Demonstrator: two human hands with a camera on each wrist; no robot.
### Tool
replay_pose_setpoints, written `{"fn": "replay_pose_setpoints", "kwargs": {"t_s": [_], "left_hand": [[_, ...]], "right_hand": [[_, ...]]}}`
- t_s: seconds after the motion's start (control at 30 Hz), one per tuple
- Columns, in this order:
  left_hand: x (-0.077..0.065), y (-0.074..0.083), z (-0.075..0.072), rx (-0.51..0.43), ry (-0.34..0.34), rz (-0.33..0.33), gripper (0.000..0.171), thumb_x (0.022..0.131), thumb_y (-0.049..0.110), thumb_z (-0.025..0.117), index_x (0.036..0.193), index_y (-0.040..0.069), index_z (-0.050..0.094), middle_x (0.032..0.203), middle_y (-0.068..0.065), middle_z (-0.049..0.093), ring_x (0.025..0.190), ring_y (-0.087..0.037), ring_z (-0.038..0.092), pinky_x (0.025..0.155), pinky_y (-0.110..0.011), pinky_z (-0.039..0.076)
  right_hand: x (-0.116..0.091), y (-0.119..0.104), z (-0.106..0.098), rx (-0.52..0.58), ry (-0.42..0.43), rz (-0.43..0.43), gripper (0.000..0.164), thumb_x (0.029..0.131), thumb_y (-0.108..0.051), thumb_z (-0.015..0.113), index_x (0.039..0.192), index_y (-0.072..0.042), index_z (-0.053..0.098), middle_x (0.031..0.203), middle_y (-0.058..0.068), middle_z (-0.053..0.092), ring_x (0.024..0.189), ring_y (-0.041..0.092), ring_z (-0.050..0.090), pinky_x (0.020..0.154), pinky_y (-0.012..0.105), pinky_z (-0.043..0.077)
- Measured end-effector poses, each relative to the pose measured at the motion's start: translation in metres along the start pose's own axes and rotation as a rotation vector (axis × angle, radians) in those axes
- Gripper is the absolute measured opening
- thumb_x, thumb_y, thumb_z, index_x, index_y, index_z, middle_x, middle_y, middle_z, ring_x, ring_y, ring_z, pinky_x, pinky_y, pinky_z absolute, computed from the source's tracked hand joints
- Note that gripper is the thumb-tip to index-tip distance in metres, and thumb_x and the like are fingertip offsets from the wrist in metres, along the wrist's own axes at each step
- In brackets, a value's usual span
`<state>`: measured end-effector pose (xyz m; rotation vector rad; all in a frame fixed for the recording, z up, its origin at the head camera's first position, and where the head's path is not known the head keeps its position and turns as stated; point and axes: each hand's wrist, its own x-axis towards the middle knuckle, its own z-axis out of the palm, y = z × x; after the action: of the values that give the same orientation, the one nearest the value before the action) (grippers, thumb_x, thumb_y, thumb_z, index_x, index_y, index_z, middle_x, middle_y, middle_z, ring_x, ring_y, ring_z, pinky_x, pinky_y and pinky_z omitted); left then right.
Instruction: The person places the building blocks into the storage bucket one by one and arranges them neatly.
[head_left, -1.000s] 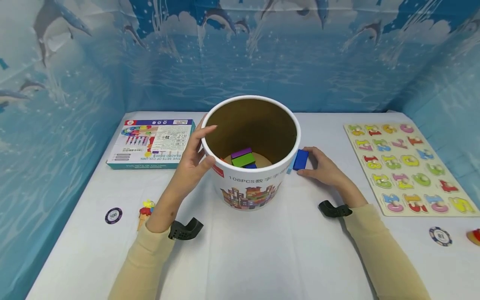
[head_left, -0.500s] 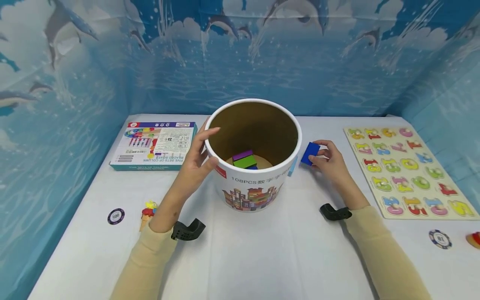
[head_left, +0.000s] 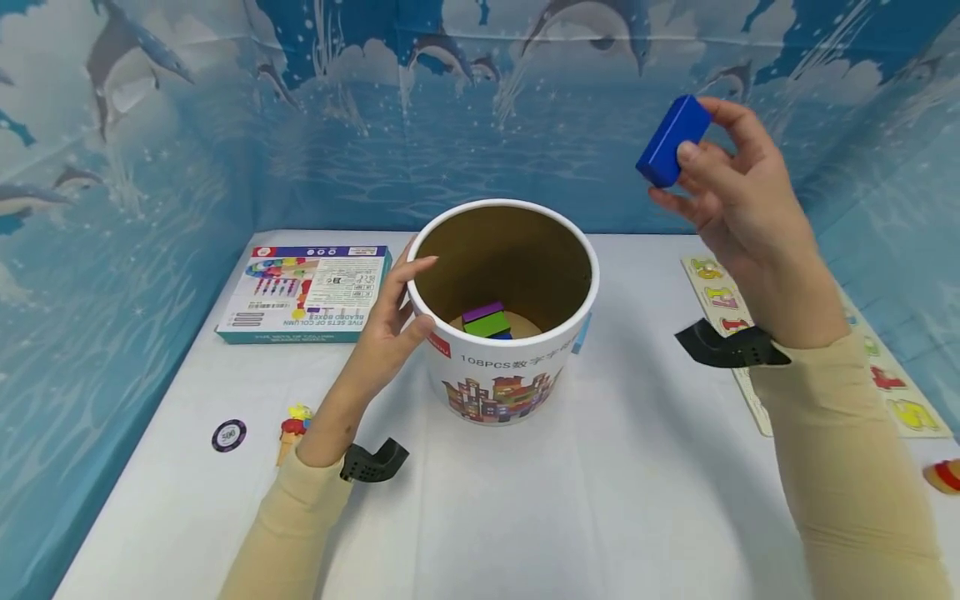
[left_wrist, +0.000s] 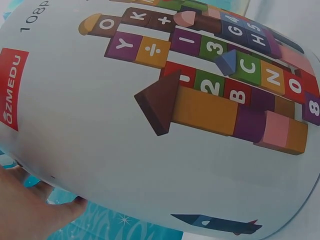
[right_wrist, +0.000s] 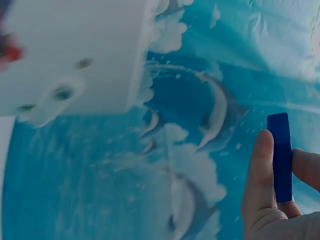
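In the head view, my right hand (head_left: 738, 187) holds a blue rectangular block (head_left: 675, 140) between thumb and fingers, raised to the right of and above the bucket's mouth. The right wrist view shows the same blue block (right_wrist: 281, 157) edge-on between the fingers. A large white bucket (head_left: 442, 375) with printed toy blocks on its wall stands in the middle of the table. My left hand (head_left: 386, 321) grips its left rim, index finger over the edge and thumb at the front. Inside lie a purple block (head_left: 482, 312), a green block (head_left: 487, 324) and a partly hidden blue one.
A flat toy box (head_left: 307, 292) lies at the back left. A number puzzle board (head_left: 723, 308) at the right is partly covered by my right arm. A poker chip (head_left: 228, 435) and an ice-cream toy (head_left: 291, 433) lie front left. A light blue strip (head_left: 582, 333) shows beside the bucket.
My right hand has picked the blue block up from beside the bucket and lifted it high to the right. My left hand has stayed at the bucket's rim.
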<state>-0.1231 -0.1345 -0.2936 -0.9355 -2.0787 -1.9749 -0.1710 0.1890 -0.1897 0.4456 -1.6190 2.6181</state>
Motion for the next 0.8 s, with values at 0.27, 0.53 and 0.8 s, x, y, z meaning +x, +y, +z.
{"fn": "replay_pose_setpoints", "kwargs": {"t_s": [0.27,0.53,0.8], "left_hand": [[-0.002,0.000,-0.001,0.002,0.012,-0.019,0.073,0.083,0.049,0.052,0.132,0.002,0.026,0.148,-0.009,0.006,0.135,-0.020,0.005,0.102,-0.057,0.015],[-0.002,0.000,0.000,0.003,0.008,-0.015,0.073,0.083,0.049,0.050,0.132,0.001,0.026,0.148,-0.011,0.006,0.135,-0.019,0.005,0.102,-0.058,0.014],[-0.001,-0.010,-0.002,0.003,-0.004,0.001,0.071,0.083,0.049,0.050,0.133,0.004,0.027,0.149,-0.006,0.006,0.135,-0.018,0.005,0.102,-0.058,0.014]], "right_hand": [[0.022,0.002,0.058,-0.208,-0.136,-0.022,0.043,0.084,-0.002,0.057,0.124,-0.012,0.045,0.110,0.017,0.047,0.096,0.029,0.052,0.077,0.033,0.051],[0.030,0.047,0.084,-0.445,-0.266,0.236,0.043,0.087,-0.011,0.055,0.127,-0.016,0.041,0.105,0.016,0.050,0.096,0.030,0.055,0.077,0.039,0.050],[0.029,0.073,0.086,-0.718,-0.486,0.394,0.040,0.087,-0.009,0.055,0.125,-0.015,0.043,0.102,0.016,0.053,0.093,0.027,0.056,0.071,0.039,0.052]]}}
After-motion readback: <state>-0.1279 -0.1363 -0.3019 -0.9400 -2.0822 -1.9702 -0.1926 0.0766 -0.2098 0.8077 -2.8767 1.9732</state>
